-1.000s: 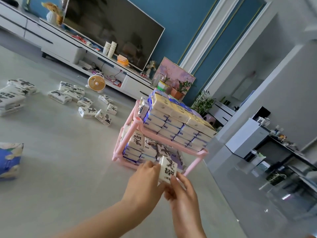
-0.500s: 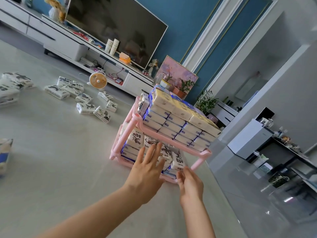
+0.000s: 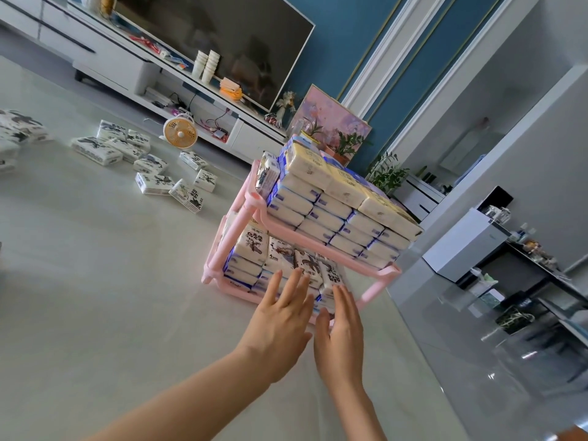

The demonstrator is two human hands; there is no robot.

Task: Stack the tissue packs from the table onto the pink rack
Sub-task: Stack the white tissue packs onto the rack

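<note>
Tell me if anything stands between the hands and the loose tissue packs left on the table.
Only the left corner post of the pink rack, near the straight line from the left hand to the nearest loose tissue packs. Left of the post, only bare table shows.

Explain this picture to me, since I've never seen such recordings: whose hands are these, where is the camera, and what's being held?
No machine here: a person wears a wide-angle camera on the head, looking forward and down, so you see their own arms. The left hand and right hand are both open, fingers straight, holding nothing; their fingertips reach the upright tissue packs on the lower shelf of the pink rack, apparently nudging them in. Its upper shelf is piled with yellowish packs. The rack stands on a pale table, where loose packs lie scattered further left.
</note>
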